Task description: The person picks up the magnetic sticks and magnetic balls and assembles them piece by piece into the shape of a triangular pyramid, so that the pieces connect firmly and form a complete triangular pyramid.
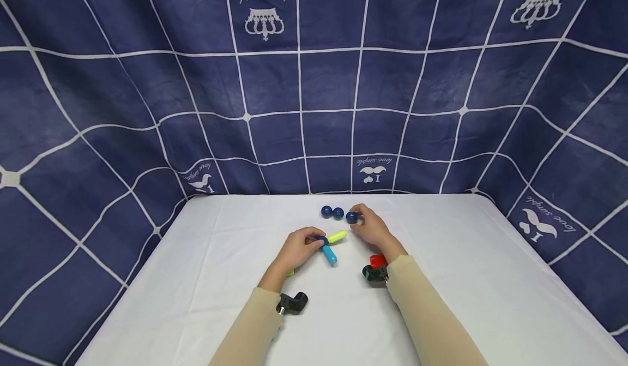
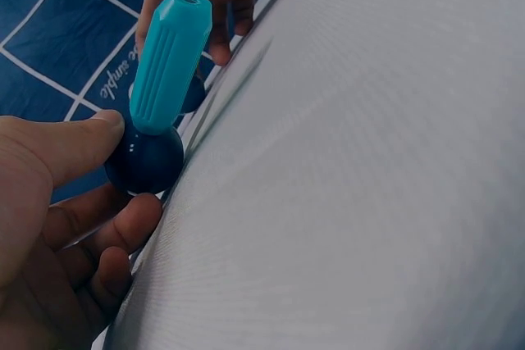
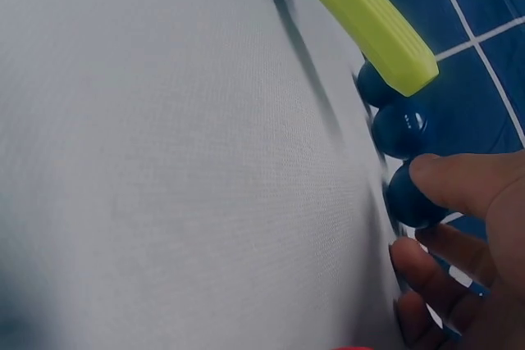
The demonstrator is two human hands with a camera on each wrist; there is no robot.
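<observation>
My left hand point(image 1: 297, 249) pinches a dark blue ball point(image 2: 144, 161) between thumb and fingers. A light blue ribbed rod point(image 1: 330, 255) and a yellow-green rod point(image 3: 377, 29) stick out from that ball. Farther back on the right, my right hand point(image 1: 373, 229) holds a separate dark blue ball point(image 3: 413, 197), thumb on one side and fingers on the other. Two more dark blue balls point(image 1: 326, 211) lie in a row just left of it.
A white cloth point(image 1: 221, 279) covers the table, with a dark blue checked curtain point(image 1: 328, 82) behind. Beside my right wrist lies a red piece point(image 1: 377, 261), partly hidden. A yellow piece point(image 1: 291, 273) peeks out by my left wrist.
</observation>
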